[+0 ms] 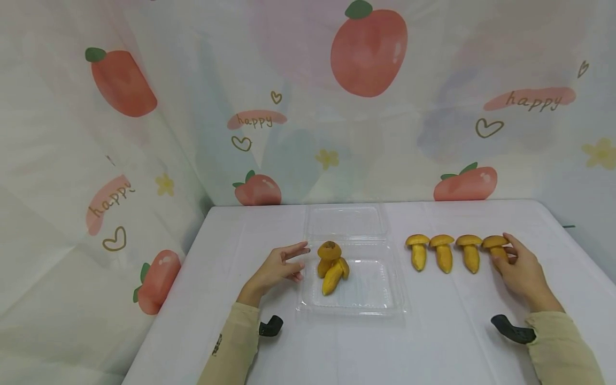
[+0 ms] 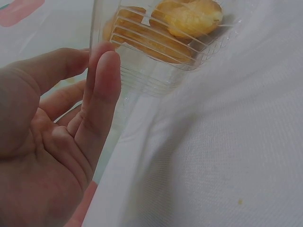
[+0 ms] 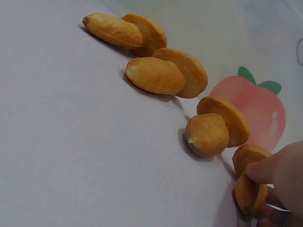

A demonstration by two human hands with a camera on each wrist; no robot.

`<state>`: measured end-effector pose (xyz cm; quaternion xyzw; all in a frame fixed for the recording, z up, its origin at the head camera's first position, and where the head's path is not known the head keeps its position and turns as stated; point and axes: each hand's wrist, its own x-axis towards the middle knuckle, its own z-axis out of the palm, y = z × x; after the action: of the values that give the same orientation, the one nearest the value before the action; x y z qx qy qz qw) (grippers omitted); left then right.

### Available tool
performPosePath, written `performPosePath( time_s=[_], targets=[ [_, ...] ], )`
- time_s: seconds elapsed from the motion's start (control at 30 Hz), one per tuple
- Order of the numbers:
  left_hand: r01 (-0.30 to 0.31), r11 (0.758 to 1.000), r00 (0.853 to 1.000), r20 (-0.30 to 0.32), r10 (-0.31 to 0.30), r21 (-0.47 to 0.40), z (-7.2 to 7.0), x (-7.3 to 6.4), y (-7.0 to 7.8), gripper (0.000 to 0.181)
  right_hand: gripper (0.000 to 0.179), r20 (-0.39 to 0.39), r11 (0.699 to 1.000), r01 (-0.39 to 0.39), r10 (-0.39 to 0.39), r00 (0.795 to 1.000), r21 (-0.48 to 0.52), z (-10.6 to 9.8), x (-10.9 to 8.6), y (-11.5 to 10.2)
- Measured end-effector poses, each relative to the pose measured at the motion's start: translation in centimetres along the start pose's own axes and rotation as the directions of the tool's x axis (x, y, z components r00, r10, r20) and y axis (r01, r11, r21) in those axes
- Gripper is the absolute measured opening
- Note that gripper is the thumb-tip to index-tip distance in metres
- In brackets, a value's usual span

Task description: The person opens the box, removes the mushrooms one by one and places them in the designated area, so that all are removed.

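Yellow-brown mushrooms [image 1: 332,282] lie heaped in the left part of a clear plastic box [image 1: 375,307], whose lid [image 1: 346,220] is folded back behind it. My left hand [image 1: 276,269] is at the box's left side, its fingers loosely extended and apart, fingertips right at the wall. In the left wrist view, the fingers [image 2: 106,78] overlap the clear wall. To the right, several mushrooms stand in a row, caps away from me. My right hand [image 1: 524,270] pinches the rightmost mushroom [image 1: 494,243] between thumb and fingers, its stem partly hidden. Another mushroom [image 3: 208,135] sits just beside it.
A white cloth [image 1: 447,331] covers the table. Behind and at the left hangs a curtain [image 1: 298,64] printed with fruit and lettering. Black curved pieces [image 1: 514,330] stick out by both sleeves.
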<state>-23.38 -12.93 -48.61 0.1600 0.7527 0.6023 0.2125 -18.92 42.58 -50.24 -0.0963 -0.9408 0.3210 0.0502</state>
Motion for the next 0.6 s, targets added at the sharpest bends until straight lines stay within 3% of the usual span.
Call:
performPosePath(
  time_s=[0.6],
  targets=[
    [0.016,1.000,1.000,-0.004,-0.016,0.018,0.00,0.09,0.05,0.060,0.073,0.004,0.999,-0.046,0.046,0.999,0.021,-0.44,-0.15,-0.38]
  ],
)
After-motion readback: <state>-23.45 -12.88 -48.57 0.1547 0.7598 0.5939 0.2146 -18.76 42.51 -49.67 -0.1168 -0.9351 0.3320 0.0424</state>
